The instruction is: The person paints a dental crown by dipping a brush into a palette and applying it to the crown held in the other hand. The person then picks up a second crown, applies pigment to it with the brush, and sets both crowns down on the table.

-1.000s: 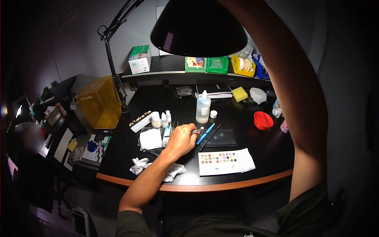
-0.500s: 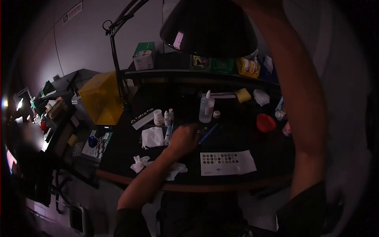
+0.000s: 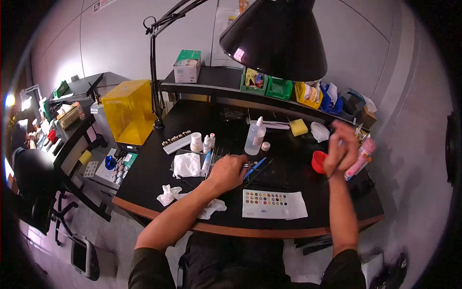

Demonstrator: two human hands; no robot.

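My left hand (image 3: 227, 172) rests on the black desk (image 3: 159, 178), its fingers closed on a small metal tool (image 3: 250, 165) that pokes out to the right toward a blue-handled brush (image 3: 256, 166). My right hand (image 3: 340, 148) hangs in the air above the desk's right side, blurred, just right of a red bowl (image 3: 318, 161). Its fingers are loosely curled and I cannot tell whether it holds anything. A white card with rows of coloured dots (image 3: 274, 203) lies in front of both hands.
A black lamp shade (image 3: 279, 36) hangs overhead. A clear squeeze bottle (image 3: 255, 136), small vials (image 3: 208, 142), a white jar (image 3: 196, 142), tissues (image 3: 185, 165), a yellow sponge (image 3: 298, 127) and a yellow box (image 3: 126, 111) sit on the desk. Coloured bins (image 3: 279, 88) line the shelf.
My right arm has come down from the lamp to beside the red bowl. The view brightened and shifted left. My left hand stayed put.
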